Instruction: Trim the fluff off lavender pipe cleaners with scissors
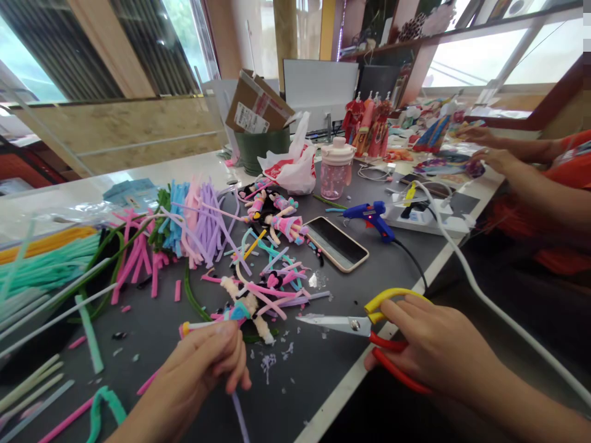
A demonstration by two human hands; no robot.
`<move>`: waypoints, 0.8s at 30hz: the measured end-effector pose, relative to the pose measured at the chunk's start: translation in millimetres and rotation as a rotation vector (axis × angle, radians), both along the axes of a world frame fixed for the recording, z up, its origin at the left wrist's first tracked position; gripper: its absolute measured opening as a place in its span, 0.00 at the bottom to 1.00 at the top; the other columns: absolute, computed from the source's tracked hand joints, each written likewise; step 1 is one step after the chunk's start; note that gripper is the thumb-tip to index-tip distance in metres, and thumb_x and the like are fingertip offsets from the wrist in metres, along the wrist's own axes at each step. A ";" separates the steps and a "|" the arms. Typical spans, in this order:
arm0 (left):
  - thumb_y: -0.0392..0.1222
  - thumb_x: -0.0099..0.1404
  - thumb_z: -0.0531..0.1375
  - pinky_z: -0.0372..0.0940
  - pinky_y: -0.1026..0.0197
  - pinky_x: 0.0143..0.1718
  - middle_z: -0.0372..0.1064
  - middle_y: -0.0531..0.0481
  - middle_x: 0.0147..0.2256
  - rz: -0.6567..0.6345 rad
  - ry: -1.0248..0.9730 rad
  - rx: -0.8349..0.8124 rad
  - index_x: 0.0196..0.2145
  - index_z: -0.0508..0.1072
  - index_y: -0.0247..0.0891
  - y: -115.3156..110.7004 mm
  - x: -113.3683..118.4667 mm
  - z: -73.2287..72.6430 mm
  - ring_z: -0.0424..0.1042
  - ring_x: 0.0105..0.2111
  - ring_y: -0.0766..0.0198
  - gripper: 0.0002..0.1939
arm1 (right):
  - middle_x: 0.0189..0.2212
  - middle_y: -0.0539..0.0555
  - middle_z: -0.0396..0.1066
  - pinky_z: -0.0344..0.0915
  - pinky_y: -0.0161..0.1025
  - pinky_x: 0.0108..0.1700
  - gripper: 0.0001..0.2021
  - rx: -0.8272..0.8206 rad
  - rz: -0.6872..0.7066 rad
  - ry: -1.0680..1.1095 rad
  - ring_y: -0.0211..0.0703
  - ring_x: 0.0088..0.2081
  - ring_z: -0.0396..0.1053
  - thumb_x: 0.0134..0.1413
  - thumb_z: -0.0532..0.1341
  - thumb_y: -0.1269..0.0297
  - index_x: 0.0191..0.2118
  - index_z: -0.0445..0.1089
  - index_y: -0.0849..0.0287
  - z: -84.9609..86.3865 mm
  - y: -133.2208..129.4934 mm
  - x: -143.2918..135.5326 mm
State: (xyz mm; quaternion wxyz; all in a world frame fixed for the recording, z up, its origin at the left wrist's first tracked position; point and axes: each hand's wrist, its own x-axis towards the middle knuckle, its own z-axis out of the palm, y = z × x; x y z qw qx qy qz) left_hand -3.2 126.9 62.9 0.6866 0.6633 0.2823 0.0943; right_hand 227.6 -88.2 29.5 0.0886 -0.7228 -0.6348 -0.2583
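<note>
My right hand is closed around the handles of scissors, one handle yellow and one red, with the blades pointing left. My left hand is closed with its fingers curled; a lavender pipe cleaner hangs below it. Just past the left fingertips lies a cream fuzzy figure with a blue middle. Pink, purple and teal pipe cleaner pieces are heaped behind it. Small lavender scraps lie on the dark mat between my hands.
Pipe cleaner bundles cover the left side. Farther back are small dolls, a phone, a blue glue gun, a pink bottle and a power strip. A white cable crosses the right. Another person's hands are at the far right.
</note>
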 end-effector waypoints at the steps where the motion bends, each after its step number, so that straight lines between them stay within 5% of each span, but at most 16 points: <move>1: 0.62 0.61 0.58 0.63 0.59 0.24 0.52 0.59 0.15 -0.020 0.029 0.037 0.16 0.57 0.44 0.1 2.9 3.8 0.55 0.17 0.66 0.26 | 0.24 0.53 0.73 0.64 0.37 0.24 0.19 -0.001 -0.001 -0.003 0.43 0.25 0.73 0.56 0.58 0.44 0.31 0.68 0.56 0.2 -0.9 0.9; 4: 0.54 0.62 0.59 0.50 0.64 0.20 0.50 0.61 0.18 -0.097 0.077 0.306 0.20 0.61 0.42 -2.5 14.2 17.6 0.50 0.18 0.68 0.19 | 0.23 0.53 0.72 0.63 0.38 0.23 0.19 0.002 0.000 -0.004 0.44 0.24 0.72 0.57 0.57 0.44 0.31 0.68 0.57 -0.6 -2.9 3.8; 7: 0.46 0.61 0.61 0.48 0.65 0.22 0.48 0.62 0.19 -0.225 0.076 0.593 0.28 0.69 0.40 -8.0 26.4 29.2 0.51 0.20 0.68 0.09 | 0.25 0.55 0.74 0.64 0.38 0.24 0.18 -0.004 0.013 0.007 0.45 0.25 0.73 0.57 0.58 0.45 0.31 0.68 0.57 -2.4 -3.0 6.5; 12: 0.45 0.65 0.63 0.61 0.64 0.31 0.73 0.52 0.33 -0.404 -0.051 0.989 0.44 0.75 0.42 -15.0 44.8 26.0 0.70 0.31 0.62 0.11 | 0.27 0.55 0.76 0.67 0.40 0.24 0.19 -0.029 0.017 0.086 0.48 0.27 0.75 0.50 0.64 0.45 0.34 0.69 0.57 -5.6 -1.8 9.3; 14: 0.42 0.67 0.61 0.63 0.62 0.32 0.76 0.47 0.37 -0.523 -0.103 1.199 0.49 0.74 0.40 -17.5 53.1 20.3 0.73 0.33 0.58 0.13 | 0.28 0.55 0.76 0.68 0.40 0.24 0.18 -0.041 0.009 0.140 0.49 0.27 0.75 0.47 0.66 0.47 0.34 0.70 0.57 -5.8 -2.0 9.3; 18: 0.34 0.71 0.53 0.56 0.62 0.21 0.71 0.47 0.26 -0.671 -0.206 1.574 0.44 0.75 0.33 -24.1 68.0 12.9 0.68 0.22 0.60 0.12 | 0.28 0.52 0.76 0.68 0.38 0.25 0.20 -0.097 -0.005 0.301 0.46 0.27 0.75 0.39 0.71 0.50 0.34 0.71 0.56 -0.1 -3.6 5.1; 24: 0.26 0.71 0.44 0.57 0.58 0.20 0.73 0.47 0.24 -0.644 -0.415 1.738 0.39 0.75 0.33 -29.7 67.8 16.0 0.67 0.21 0.61 0.20 | 0.24 0.43 0.73 0.64 0.28 0.25 0.18 -0.240 -0.007 0.568 0.33 0.23 0.70 0.31 0.74 0.57 0.27 0.67 0.54 16.0 -4.0 -3.4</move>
